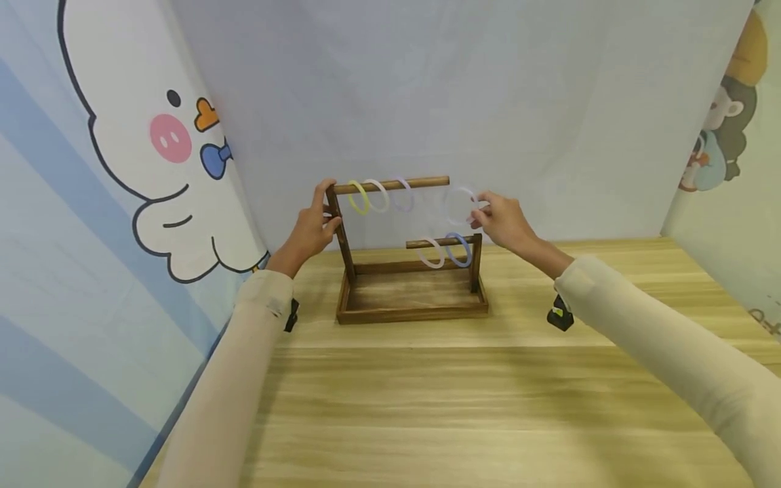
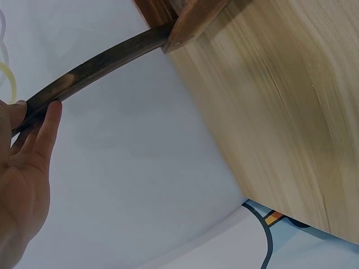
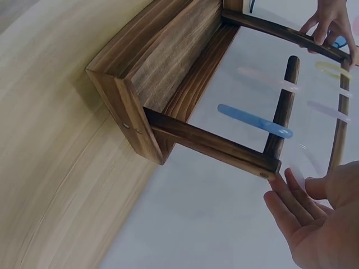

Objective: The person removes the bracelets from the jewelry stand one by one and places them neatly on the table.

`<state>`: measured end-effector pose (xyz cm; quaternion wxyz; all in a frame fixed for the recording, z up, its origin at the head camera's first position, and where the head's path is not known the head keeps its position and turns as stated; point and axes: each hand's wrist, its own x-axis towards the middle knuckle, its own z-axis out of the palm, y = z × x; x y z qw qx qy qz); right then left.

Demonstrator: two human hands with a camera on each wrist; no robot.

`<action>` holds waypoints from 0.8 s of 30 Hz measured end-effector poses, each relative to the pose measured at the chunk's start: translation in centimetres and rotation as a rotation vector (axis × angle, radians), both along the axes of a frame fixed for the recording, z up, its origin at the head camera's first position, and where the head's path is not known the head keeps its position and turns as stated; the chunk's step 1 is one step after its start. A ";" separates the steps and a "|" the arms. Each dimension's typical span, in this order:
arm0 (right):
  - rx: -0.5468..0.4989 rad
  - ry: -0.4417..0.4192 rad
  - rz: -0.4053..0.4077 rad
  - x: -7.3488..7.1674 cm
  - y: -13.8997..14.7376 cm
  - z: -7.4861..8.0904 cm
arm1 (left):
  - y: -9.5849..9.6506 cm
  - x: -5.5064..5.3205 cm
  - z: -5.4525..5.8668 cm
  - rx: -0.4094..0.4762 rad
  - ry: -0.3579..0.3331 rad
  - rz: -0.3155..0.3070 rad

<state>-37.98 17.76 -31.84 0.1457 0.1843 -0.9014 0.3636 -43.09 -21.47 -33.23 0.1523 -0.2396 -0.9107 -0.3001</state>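
Note:
A dark wooden rack [image 1: 411, 314] with two bars rises from a tray-like base. My left hand [image 1: 308, 230] grips the top of its tall left post [image 2: 95, 68], thumb on one side and fingers on the other. Between thumb and fingertips, my right hand [image 1: 503, 217] pinches a pale lilac ring [image 1: 446, 205] just off the free right end of the upper bar [image 1: 432, 181]. That bar carries a yellow ring [image 1: 366, 203], a whitish ring [image 1: 386, 200] and a light purple ring [image 1: 411, 200]. From the lower bar hang a pale pink ring [image 1: 441, 256] and a blue ring [image 3: 252, 119].
The rack stands on a wood-grain table [image 1: 415, 407], close to a plain pale backdrop [image 1: 464, 88]. A cartoon-printed panel [image 1: 134, 156] borders the left side, and another printed panel [image 1: 726, 135] is at the right.

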 end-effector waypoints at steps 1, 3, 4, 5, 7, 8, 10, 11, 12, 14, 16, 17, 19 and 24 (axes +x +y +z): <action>0.002 0.000 0.009 0.2 -0.1 -0.1 | 0.0 0.1 -0.1 0.003 -0.008 0.000; 0.004 -0.001 0.025 0.6 -0.3 -0.3 | 0.1 0.2 -0.4 0.005 -0.034 -0.004; 0.005 0.000 0.032 0.8 -0.4 -0.4 | 0.1 0.3 -0.5 0.004 -0.043 -0.006; 0.007 0.003 0.039 0.9 -0.6 -0.4 | 0.1 0.4 -0.6 0.004 -0.051 -0.009; 0.013 0.011 0.055 1.2 -1.0 -0.4 | 0.1 0.4 -0.7 0.004 -0.056 -0.014; 0.012 0.013 0.064 1.3 -1.3 -0.3 | 0.1 0.4 -0.7 0.003 -0.052 -0.013; 0.011 0.019 0.083 1.6 -1.9 -0.1 | 0.0 0.2 -0.6 0.004 -0.036 -0.012; 0.010 0.021 0.094 1.6 -2.2 0.0 | 0.0 0.2 -0.6 0.005 -0.030 -0.009; 0.008 0.023 0.106 1.7 -2.5 0.1 | -0.1 0.1 -0.5 0.004 -0.024 -0.006; 0.006 0.018 0.127 1.9 -3.1 0.2 | -0.2 0.0 -0.3 -0.001 -0.020 0.000; -0.009 0.005 0.157 2.1 -3.8 0.2 | -0.2 0.1 -0.2 -0.005 -0.024 0.000; -0.012 0.000 0.170 2.3 -4.1 0.2 | -0.2 0.1 -0.1 -0.008 -0.025 0.003; -0.024 -0.014 0.196 2.5 -4.7 0.1 | -0.1 0.2 0.1 -0.009 -0.030 0.003; -0.028 -0.027 0.233 3.0 -6.0 -0.2 | 0.1 0.4 0.4 -0.005 -0.033 0.009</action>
